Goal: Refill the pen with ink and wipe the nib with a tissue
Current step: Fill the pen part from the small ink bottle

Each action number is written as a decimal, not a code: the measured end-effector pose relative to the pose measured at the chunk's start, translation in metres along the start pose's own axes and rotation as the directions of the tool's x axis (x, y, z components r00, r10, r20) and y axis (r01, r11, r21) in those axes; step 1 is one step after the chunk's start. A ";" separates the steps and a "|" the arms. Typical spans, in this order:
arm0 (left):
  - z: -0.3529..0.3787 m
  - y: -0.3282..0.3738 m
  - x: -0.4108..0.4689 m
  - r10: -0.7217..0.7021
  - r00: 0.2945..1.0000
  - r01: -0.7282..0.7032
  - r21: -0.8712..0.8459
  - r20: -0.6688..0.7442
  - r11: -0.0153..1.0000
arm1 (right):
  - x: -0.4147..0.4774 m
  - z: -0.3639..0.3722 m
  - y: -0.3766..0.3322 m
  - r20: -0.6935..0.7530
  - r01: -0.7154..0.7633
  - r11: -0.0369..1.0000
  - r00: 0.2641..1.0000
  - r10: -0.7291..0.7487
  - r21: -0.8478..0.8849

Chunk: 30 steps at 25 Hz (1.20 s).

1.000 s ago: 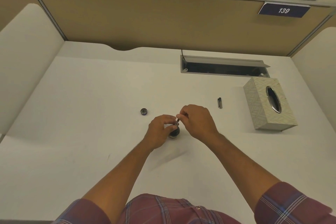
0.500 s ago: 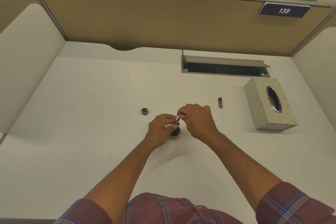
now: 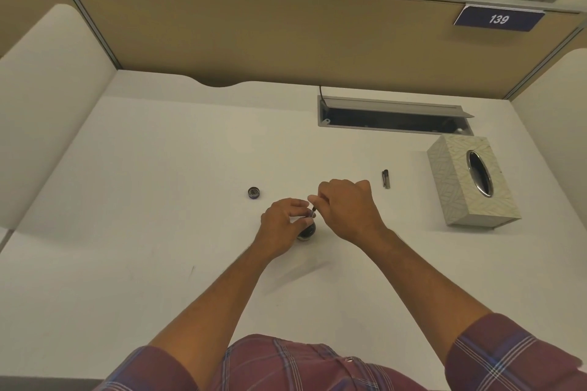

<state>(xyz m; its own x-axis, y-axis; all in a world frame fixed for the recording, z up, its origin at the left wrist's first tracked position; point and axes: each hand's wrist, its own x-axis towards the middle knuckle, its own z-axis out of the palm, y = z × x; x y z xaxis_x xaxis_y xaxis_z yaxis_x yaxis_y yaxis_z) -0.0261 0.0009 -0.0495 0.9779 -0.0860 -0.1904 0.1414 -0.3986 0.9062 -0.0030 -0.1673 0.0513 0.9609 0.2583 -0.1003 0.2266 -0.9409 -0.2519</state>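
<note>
Pinching a thin dark pen [image 3: 313, 210] between thumb and fingertips, the right hand [image 3: 347, 210] holds it over the mouth of a small round dark glass ink bottle [image 3: 307, 231] that stands on the white desk [image 3: 158, 200] near the middle of the scene. The pen is mostly hidden by the fingers; only a short dark length shows between the 2 hands, and the nib itself cannot be made out. The left hand [image 3: 281, 225] is curled around the left side and top of the bottle, its fingers closed on the neck, steadying it. A small round dark bottle cap [image 3: 253, 192] lies on the desk to the left of the hands, apart from them, with its open side up. A short dark pen cap with a clip [image 3: 386, 179] lies to the right of the right hand, between it and a pale patterned rectangular tissue box [image 3: 470, 181] with an oval metal-rimmed opening on top, which sits at the right of the desk. Farther back, an open grey cable tray [image 3: 394, 116] is set into the desk surface. On the tan partition at the far right hangs a dark blue plate [image 3: 498, 19] reading 139. Both forearms are bare, with plaid maroon sleeves [image 3: 508, 355] pushed up near the elbows.
</note>
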 end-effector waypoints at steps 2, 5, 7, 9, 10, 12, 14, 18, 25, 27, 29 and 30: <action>0.000 -0.002 0.001 -0.010 1.000 0.010 -0.010 -0.006 1.000 | 0.000 -0.001 0.000 0.005 -0.015 1.000 1.000 0.015 0.012; -0.001 -0.006 0.001 -0.025 1.000 0.025 -0.031 -0.005 0.999 | -0.003 -0.005 0.003 0.034 0.035 0.996 0.999 -0.037 0.081; -0.001 -0.008 0.000 -0.025 1.000 0.026 -0.052 0.005 0.998 | -0.004 -0.006 0.004 0.055 0.083 0.993 0.995 -0.088 0.085; -0.001 -0.008 0.000 -0.023 1.000 0.023 -0.060 0.014 0.998 | -0.004 -0.006 0.003 0.043 0.093 0.994 0.994 -0.096 0.062; -0.001 -0.007 -0.001 -0.022 1.000 0.023 -0.062 0.013 0.998 | -0.004 -0.006 0.003 0.033 0.092 0.995 0.995 -0.093 0.048; 0.000 -0.006 -0.001 -0.018 1.000 0.019 -0.062 0.010 0.998 | -0.004 -0.005 0.002 0.024 0.083 0.996 0.996 -0.084 0.014; -0.001 -0.006 -0.001 -0.009 1.000 0.009 -0.062 0.012 0.998 | -0.003 -0.003 0.002 0.011 0.068 0.998 0.998 -0.068 -0.007; -0.002 -0.007 0.000 -0.011 1.000 0.011 -0.053 0.011 0.999 | -0.004 -0.005 0.005 0.025 0.053 0.994 0.998 -0.055 0.098; -0.001 -0.004 -0.002 -0.017 1.000 0.018 -0.056 0.010 0.998 | -0.003 -0.003 0.005 0.006 0.053 0.998 0.999 -0.053 0.039; -0.001 -0.004 -0.002 -0.017 1.000 0.017 -0.058 0.013 0.998 | -0.003 -0.001 0.005 -0.004 0.045 0.999 0.999 -0.045 0.021; -0.002 -0.004 -0.002 -0.025 1.000 0.026 -0.066 0.008 0.997 | -0.004 -0.002 0.006 0.001 0.042 0.995 0.999 -0.042 0.088; -0.002 -0.003 -0.001 -0.031 0.999 0.032 -0.065 0.005 0.997 | -0.005 -0.003 0.006 0.011 0.048 0.991 0.999 -0.049 0.123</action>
<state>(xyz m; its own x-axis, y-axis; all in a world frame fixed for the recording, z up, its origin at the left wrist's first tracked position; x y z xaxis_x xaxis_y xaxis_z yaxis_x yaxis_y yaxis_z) -0.0276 0.0042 -0.0516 0.9722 -0.0779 -0.2206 0.1820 -0.3407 0.9224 -0.0055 -0.1753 0.0533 0.9467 0.3068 -0.0986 0.2508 -0.8935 -0.3724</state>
